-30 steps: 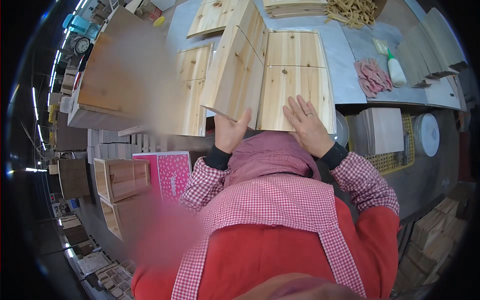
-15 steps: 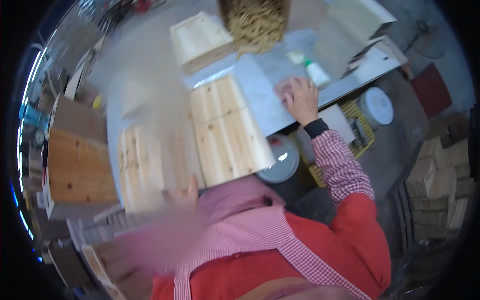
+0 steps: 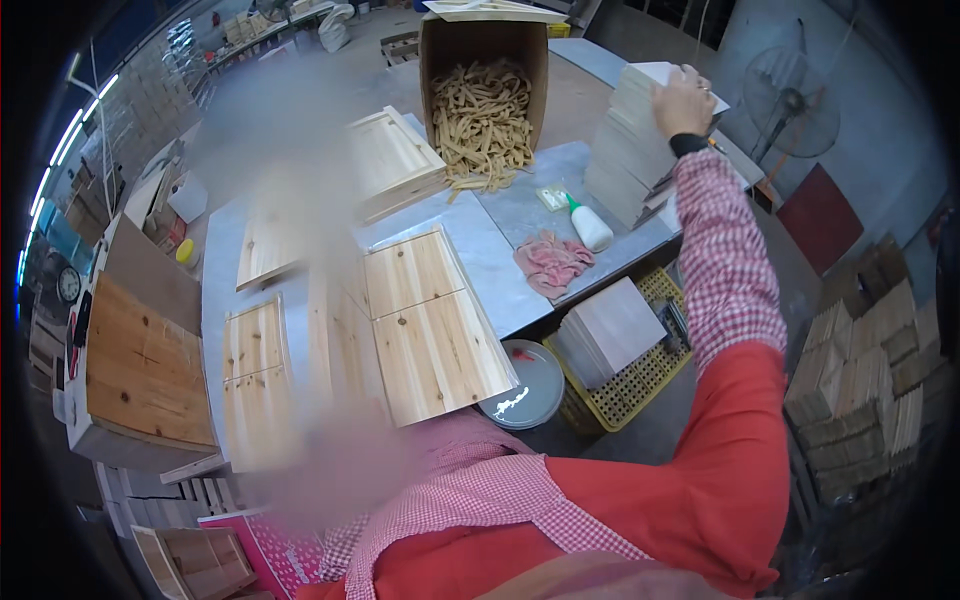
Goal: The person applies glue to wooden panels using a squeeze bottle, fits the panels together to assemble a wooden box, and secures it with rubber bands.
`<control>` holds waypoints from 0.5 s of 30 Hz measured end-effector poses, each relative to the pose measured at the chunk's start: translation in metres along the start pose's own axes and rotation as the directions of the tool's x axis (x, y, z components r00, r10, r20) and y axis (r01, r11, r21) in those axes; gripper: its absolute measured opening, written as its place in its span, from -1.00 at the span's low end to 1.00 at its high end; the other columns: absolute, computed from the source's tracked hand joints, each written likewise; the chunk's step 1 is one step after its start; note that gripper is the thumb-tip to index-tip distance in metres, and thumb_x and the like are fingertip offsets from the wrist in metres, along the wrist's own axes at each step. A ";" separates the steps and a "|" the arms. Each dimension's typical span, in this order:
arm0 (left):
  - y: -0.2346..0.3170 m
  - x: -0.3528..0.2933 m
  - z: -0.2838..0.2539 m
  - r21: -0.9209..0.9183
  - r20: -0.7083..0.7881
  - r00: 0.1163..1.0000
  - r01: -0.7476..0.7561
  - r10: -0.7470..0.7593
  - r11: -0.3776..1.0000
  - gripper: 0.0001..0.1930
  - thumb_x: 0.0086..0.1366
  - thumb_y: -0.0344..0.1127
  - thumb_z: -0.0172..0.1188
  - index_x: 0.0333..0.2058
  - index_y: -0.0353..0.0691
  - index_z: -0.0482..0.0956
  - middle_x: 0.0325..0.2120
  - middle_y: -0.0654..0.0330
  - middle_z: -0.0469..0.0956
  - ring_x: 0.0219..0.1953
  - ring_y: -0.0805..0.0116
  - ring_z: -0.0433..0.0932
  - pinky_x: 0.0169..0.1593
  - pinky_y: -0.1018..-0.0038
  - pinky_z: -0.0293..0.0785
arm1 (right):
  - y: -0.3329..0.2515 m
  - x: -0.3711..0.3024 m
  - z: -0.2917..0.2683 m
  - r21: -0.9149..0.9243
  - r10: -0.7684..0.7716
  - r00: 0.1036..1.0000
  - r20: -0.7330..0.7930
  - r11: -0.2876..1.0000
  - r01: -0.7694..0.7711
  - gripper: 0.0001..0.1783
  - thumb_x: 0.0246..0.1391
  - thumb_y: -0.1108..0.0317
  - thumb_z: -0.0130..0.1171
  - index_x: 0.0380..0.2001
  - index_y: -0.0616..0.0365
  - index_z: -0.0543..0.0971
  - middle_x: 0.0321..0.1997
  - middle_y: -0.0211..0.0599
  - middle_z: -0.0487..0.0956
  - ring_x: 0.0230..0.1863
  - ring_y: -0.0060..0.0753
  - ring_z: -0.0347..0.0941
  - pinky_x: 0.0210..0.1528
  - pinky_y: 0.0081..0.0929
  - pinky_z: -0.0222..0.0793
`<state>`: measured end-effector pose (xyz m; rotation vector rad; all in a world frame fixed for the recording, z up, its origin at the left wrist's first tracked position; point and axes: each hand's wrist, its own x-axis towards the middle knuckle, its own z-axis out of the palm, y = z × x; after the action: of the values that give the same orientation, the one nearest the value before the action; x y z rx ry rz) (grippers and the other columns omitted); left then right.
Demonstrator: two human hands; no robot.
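- Head view, far left: I record a large brown wooden piece (image 3: 145,365) at the left side of the bench (image 3: 503,295).
- Next, I note a narrow pale wooden panel (image 3: 256,375) lying on the bench, its lower part blurred.
- Beside it, a heavy smear covers a strip of my feed. The left hand is hidden; I cannot tell whether its fingers are apart, together or clamped on anything.
- Right of the smear, a knotty wooden panel (image 3: 430,335) with a crosswise line lies flat, its near end at the apron (image 3: 465,500).
- Beyond it, I find an open carton (image 3: 540,95) filled with tan strips (image 3: 483,125).
- Further right, a crumpled pink cloth (image 3: 555,263) lies near a white bottle (image 3: 590,230) with a green tip.
- Below the bench edge, I see a yellow crate (image 3: 640,400) holding pale boards (image 3: 617,325).
- Past the bottle stands a stack of whitish boards (image 3: 625,150) on the bench.
- Right hand (image 3: 683,103): bent fingers, close together, touch the stack's upper right end; I cannot confirm a clamp.
- Far right, I log a fan (image 3: 790,100).
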<state>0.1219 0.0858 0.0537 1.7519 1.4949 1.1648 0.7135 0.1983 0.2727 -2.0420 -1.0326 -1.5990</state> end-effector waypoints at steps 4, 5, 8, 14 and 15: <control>-0.001 -0.005 -0.003 0.012 -0.026 0.999 -0.026 0.026 1.000 -0.77 0.13 -0.47 0.20 -0.26 -0.51 0.51 -0.38 -0.03 0.61 -0.33 0.20 0.61 -0.21 0.37 0.48 | 0.014 0.006 0.002 -0.081 0.009 0.833 0.553 0.996 0.043 -0.78 0.08 0.30 0.02 -0.29 0.08 0.61 -0.12 -0.20 0.58 0.00 -0.10 0.47 -0.11 -0.16 0.38; -0.001 -0.006 -0.004 0.017 -0.025 0.999 -0.022 0.022 1.000 -0.78 0.13 -0.48 0.19 -0.26 -0.51 0.51 -0.38 -0.03 0.61 -0.34 0.19 0.61 -0.22 0.37 0.48 | 0.012 0.008 -0.002 -0.072 -0.065 0.823 0.565 0.989 0.127 -0.78 0.08 0.32 0.02 -0.29 0.08 0.62 -0.12 -0.20 0.59 -0.02 -0.11 0.48 -0.11 -0.18 0.38; -0.005 -0.004 -0.007 0.017 -0.014 1.000 -0.011 0.012 1.000 -0.77 0.12 -0.47 0.20 -0.25 -0.51 0.51 -0.38 -0.04 0.61 -0.34 0.18 0.61 -0.22 0.37 0.48 | 0.012 0.010 -0.015 -0.049 -0.216 0.785 0.581 0.953 0.298 -0.78 0.07 0.36 0.01 -0.28 0.09 0.62 -0.12 -0.19 0.60 -0.06 -0.14 0.52 -0.13 -0.22 0.39; -0.024 -0.019 -0.016 0.192 -0.077 0.986 0.159 -0.147 0.968 -0.74 0.10 -0.47 0.20 -0.24 -0.50 0.50 -0.37 -0.04 0.61 -0.33 0.17 0.62 -0.20 0.37 0.49 | 0.011 0.034 -0.040 -0.052 -0.214 0.956 0.198 0.972 0.228 -0.75 0.08 0.44 -0.04 -0.20 0.15 0.56 -0.27 -0.20 0.60 -0.20 -0.15 0.56 -0.18 -0.30 0.45; -0.021 -0.024 -0.018 0.131 -0.066 0.985 0.165 -0.158 0.977 -0.74 0.10 -0.47 0.21 -0.23 -0.50 0.50 -0.37 -0.04 0.61 -0.33 0.17 0.62 -0.20 0.37 0.49 | 0.000 0.039 -0.056 -0.038 -0.232 0.951 0.205 0.969 0.245 -0.75 0.08 0.44 -0.04 -0.20 0.15 0.56 -0.27 -0.20 0.60 -0.20 -0.15 0.56 -0.18 -0.30 0.45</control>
<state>0.0956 0.0653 0.0383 1.6606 1.7521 1.0583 0.6787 0.1744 0.3268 -2.2272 -1.3632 -1.5807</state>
